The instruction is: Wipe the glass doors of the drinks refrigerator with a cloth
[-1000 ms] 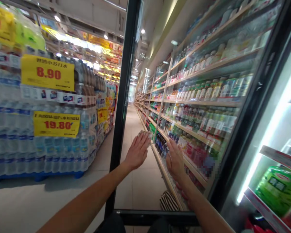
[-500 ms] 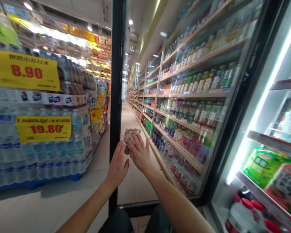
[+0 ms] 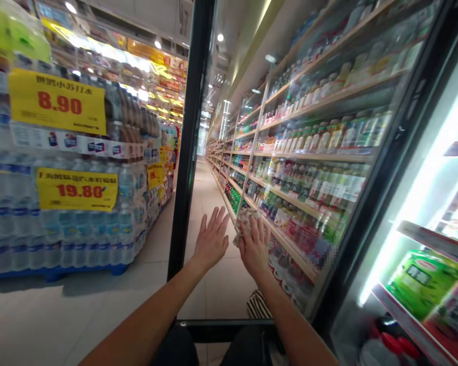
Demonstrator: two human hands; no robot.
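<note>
A glass door (image 3: 209, 297) with a black frame (image 3: 191, 127) stands in front of me. Against its pane my right hand (image 3: 255, 252) presses a crumpled, mottled pale cloth (image 3: 241, 223), fingers laid over it. To the left of the cloth, my left hand (image 3: 210, 241) is spread flat at the glass, fingers apart and holding nothing. Whether its palm fully touches the pane I cannot tell. Shelves of bottles (image 3: 320, 134) show in the glass on the right.
On the left are stacked packs of bottled water (image 3: 87, 218) with yellow price signs (image 3: 57, 101). At right, a lit cooler holds green bags (image 3: 418, 282) and red-capped bottles (image 3: 391, 345). A black-and-white striped patch (image 3: 258, 305) shows low in the pane.
My right hand and the cloth have moved right across the glass. My left hand has also shifted right and up, its fingers now spread. The view has tilted slightly.
</note>
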